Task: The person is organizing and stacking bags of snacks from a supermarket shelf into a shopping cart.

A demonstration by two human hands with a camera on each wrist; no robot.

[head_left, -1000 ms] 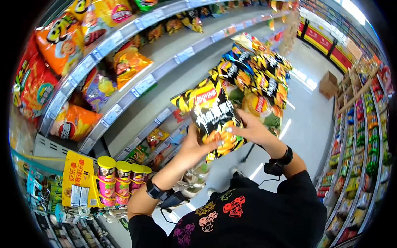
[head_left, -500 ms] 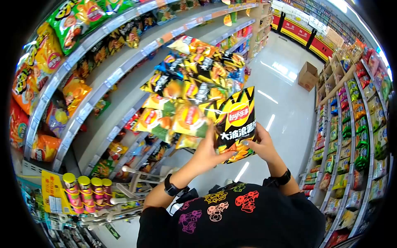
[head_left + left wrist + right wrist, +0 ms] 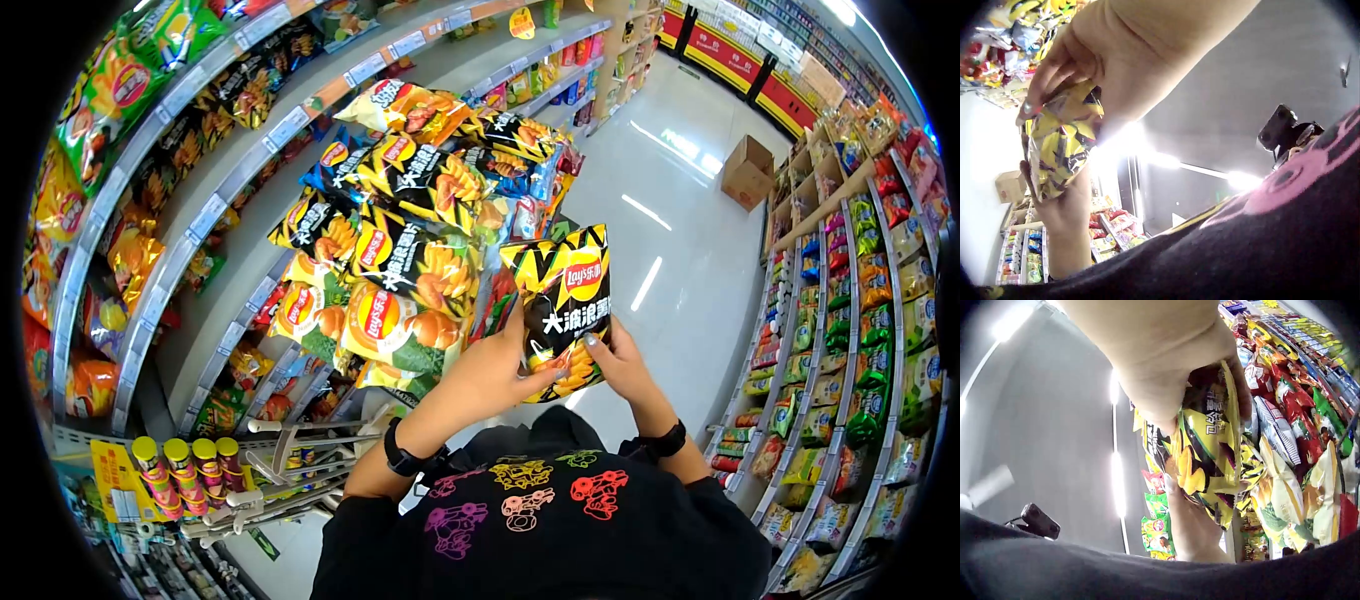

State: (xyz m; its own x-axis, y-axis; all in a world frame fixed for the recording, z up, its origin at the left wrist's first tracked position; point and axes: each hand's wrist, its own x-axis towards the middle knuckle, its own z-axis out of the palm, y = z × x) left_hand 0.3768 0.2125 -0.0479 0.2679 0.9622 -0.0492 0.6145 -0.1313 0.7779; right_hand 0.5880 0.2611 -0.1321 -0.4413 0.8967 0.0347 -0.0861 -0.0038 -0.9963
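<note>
Both hands hold a black and yellow bag of Lay's potato chips (image 3: pixel 565 315) in front of the chest, its printed front facing up. My left hand (image 3: pixel 495 368) grips the lower left side, thumb across the front. On the lower right side my right hand (image 3: pixel 632 368) grips it, thumb also on the front. In the left wrist view the crinkled bag (image 3: pixel 1063 137) sits between the two hands. The right wrist view shows the bag (image 3: pixel 1210 440) with fingers around its edge. Just left of it is a tall heap of chip bags (image 3: pixel 410 255), several in the same black and yellow.
Snack shelves (image 3: pixel 215 215) run along the left, another stocked shelf (image 3: pixel 845 340) along the right. A cardboard box (image 3: pixel 747 170) stands on the aisle floor (image 3: pixel 650 230). At lower left are yellow-lidded canisters (image 3: pixel 180 470) and pale metal rack arms (image 3: pixel 290 460).
The bag, still in both hands, has gone from tilted before the heap to more upright at its right. The head view has turned, so heap and shelves appear farther left.
</note>
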